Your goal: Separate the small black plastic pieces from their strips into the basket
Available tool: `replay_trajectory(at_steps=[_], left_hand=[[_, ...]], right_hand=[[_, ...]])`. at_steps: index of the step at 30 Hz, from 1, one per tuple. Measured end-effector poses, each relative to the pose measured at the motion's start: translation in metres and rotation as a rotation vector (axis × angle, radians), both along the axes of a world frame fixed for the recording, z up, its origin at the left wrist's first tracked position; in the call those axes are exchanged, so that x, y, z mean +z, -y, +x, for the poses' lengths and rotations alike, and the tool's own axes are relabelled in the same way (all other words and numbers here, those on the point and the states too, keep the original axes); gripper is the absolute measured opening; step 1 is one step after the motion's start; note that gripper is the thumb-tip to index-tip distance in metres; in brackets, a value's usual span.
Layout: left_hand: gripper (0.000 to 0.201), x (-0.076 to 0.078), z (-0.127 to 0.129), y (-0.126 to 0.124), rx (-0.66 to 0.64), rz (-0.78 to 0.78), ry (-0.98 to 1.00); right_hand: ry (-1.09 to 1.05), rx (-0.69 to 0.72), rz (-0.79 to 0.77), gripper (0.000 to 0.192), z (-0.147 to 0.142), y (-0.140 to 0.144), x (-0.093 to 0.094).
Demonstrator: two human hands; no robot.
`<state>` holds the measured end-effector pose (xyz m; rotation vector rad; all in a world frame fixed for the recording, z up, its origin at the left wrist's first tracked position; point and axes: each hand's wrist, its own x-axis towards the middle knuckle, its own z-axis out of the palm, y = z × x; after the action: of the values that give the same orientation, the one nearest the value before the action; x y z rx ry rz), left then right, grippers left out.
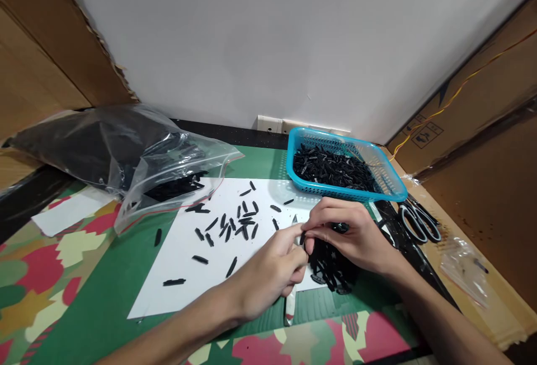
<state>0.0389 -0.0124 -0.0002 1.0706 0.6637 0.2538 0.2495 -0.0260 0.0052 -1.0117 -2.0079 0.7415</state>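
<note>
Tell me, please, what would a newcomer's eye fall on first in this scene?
Probably the left hand and right hand meeting at the centre, pinching a small black piece between their fingertips over the white sheet. Next, the bright blue basket of black pieces behind them, and the clear bag spilling more at left.

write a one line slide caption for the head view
Left hand and right hand pinch a small black piece over white paper, beside a blue basket of black pieces.
</note>
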Motion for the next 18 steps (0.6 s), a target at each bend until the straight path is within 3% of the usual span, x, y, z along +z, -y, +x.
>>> replay_trajectory(at_steps=[3,11,18], left_hand=[[0.007,0.0014,0.0024,0.0005,0.045,0.052,-0.026],[0.016,-0.0002,-0.0016,-0.006,0.119,0.016,0.083],[0.032,-0.0015,-0.0029,-0.0065,0.181,0.096,0.153]], right_hand=[[-0.007,-0.043,0.053,0.011,-0.0027,0.0002,-0.001],[-0.145,-0.169,0.019,0.012,-0.0004,0.0,-0.0046],[-0.226,-0.147,-0.029,0.009,0.0005,0.002,-0.0095]])
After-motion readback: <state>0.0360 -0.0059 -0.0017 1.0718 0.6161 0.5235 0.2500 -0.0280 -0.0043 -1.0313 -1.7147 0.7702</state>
